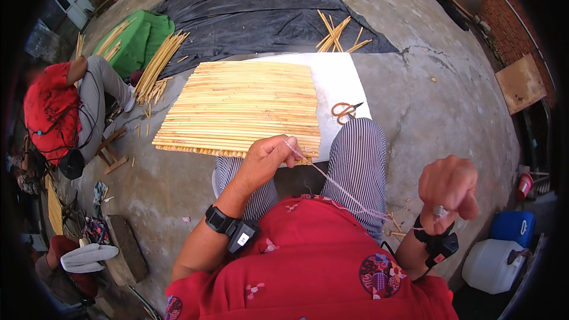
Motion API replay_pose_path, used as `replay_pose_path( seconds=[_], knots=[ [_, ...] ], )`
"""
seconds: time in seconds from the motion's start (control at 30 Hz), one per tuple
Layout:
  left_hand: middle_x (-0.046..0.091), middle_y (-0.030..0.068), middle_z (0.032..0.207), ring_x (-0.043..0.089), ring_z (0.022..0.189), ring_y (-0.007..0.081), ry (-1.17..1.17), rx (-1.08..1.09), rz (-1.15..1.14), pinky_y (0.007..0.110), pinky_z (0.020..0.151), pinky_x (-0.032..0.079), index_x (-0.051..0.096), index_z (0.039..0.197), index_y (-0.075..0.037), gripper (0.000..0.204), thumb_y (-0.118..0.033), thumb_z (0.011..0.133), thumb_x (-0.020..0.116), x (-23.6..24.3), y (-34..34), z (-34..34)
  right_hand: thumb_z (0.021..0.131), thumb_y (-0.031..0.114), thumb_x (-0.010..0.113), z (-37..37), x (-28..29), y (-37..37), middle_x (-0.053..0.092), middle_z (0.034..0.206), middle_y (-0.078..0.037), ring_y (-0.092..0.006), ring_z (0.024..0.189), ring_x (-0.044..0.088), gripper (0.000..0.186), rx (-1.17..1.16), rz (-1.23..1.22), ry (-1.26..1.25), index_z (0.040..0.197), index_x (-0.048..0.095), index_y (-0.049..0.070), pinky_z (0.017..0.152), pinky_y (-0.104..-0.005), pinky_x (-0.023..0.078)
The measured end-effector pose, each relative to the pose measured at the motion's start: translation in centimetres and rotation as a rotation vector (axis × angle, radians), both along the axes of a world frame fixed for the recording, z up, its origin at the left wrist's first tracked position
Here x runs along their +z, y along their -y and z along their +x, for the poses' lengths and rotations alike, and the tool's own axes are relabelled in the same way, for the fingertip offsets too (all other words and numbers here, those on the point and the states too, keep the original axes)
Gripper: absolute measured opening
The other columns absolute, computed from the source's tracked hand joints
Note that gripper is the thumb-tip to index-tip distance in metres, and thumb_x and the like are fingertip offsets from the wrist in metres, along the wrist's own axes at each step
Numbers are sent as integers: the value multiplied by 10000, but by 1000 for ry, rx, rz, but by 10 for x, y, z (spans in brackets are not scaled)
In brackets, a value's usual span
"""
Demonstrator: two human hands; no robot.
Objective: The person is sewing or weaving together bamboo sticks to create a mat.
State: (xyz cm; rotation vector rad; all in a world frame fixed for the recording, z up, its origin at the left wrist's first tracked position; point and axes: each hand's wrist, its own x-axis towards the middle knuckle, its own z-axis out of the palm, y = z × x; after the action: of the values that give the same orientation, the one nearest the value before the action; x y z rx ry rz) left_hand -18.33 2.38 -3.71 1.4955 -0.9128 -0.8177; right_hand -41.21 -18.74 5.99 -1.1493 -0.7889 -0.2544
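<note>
head view looks down on the left hand [268,157], its fingers pinched together on a pale thread [338,188] right at the near edge of the reed mat [243,109]. the right hand [448,186] is raised off to the side, closed in a loose fist around the other end of that thread, which runs taut across the lap between the two hands. the mat lies flat on a white sheet [341,77] spread on the concrete ground [427,101], its stalks side by side and crosswise to the person, with the near edge just above the striped knees [358,154].

to do this stitch well, it seems best to keep the pinch close to the mat edge so the stalks do not spring apart, and to draw with the right hand in one even pull along the line of the thread, not upward, so the thread does not snap or lift the last stalk. keep the tension until the stitch seats.

orange-handled scissors [344,109] lie on the sheet just beside the mat's right edge. farther out, loose stalks [338,32] rest on a black tarp [261,6], and another person in red [50,112] sits at the left near a green cloth [142,38].
</note>
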Motion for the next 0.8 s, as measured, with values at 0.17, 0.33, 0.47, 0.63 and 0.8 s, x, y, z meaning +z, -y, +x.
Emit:
replay_pose_path(
  seconds=[0.17,0.33,0.47,0.63,0.8],
  knots=[
    [608,48,723,542,667,115,-27,0,-86,254,660,458,653,831,12,467,-373,996,448,-6,-4,-5,969,360,530,57,-107,-45,614,690,-84,-24,411,367,391,-670,139,-1126,1145,552,12,372,-154,266],
    [601,39,714,538,657,115,-19,-36,-93,255,645,451,646,813,4,470,-382,995,449,-15,-9,-7,962,365,545,72,-136,-82,614,744,-67,-26,430,364,370,-330,471,-1285,1105,551,23,368,-163,243],
    [589,36,689,539,654,114,17,-88,-118,254,632,446,640,807,4,463,-373,996,450,-19,-8,-11,934,260,593,82,-140,-91,610,781,-35,-23,438,358,276,-386,592,-1200,1058,554,18,367,-177,231],
    [595,50,708,540,650,112,-22,-97,-116,257,629,449,640,805,5,455,-360,998,450,-14,-10,-17,907,178,608,78,-142,-94,612,804,-17,-20,437,364,205,-528,544,-1142,1038,571,25,381,-177,242],
    [647,99,857,604,818,202,-55,-268,-122,357,871,459,651,915,3,308,-287,949,551,3,-14,-24,901,176,612,56,-121,-85,611,793,-7,-19,445,378,199,-582,445,-1155,1031,578,30,384,-178,251]
  ],
)
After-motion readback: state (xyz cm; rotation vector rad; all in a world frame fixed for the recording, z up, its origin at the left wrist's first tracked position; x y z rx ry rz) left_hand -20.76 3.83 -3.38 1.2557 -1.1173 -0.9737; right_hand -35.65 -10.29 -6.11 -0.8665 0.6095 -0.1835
